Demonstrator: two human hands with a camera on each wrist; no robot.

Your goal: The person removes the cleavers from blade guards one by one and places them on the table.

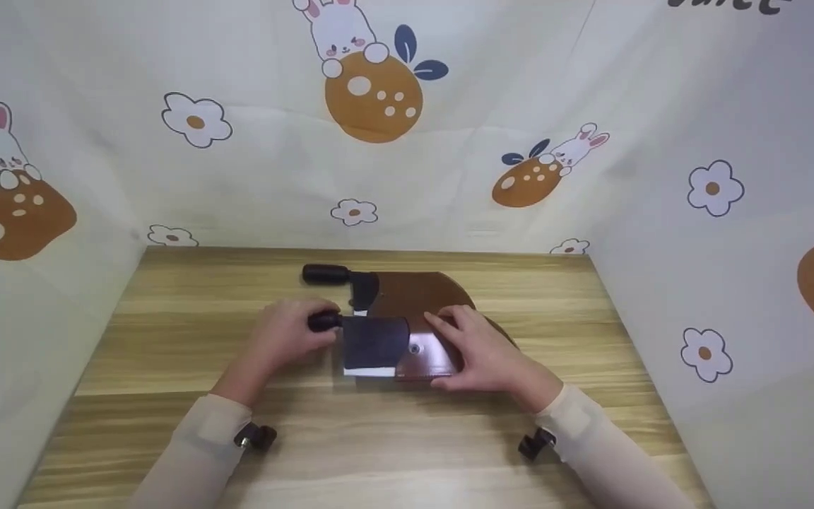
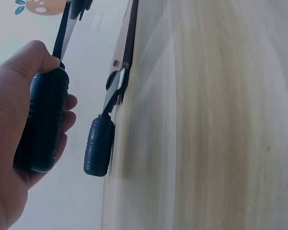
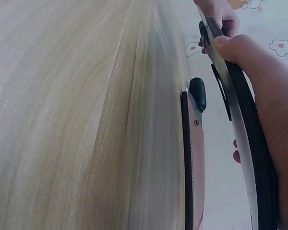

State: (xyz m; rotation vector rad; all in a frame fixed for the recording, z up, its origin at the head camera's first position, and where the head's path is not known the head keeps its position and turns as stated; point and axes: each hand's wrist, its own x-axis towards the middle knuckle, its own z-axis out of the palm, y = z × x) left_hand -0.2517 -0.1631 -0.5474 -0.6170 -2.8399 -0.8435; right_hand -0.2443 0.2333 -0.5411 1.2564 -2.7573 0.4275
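Note:
My left hand [image 1: 285,332] grips the black handle [image 2: 48,120] of a broad, cleaver-like knife, thumb along its top in the left wrist view. The dark blade [image 1: 374,343] has a bright lower edge and is partly outside a brown leather sheath [image 1: 425,350] with a snap button. My right hand [image 1: 488,353] holds this sheath, thumb at the near edge and fingers over the top. The left and right wrist views show this knife raised off the table. Behind it lies a second sheathed knife [image 1: 407,290] with a black handle [image 2: 100,146], touched by neither hand.
The knives are over a wood-grain table [image 1: 188,318]. A pale cloth [image 1: 258,170] printed with rabbits, oranges and flowers encloses the back and sides. Small black devices [image 1: 257,436] are strapped at both wrists.

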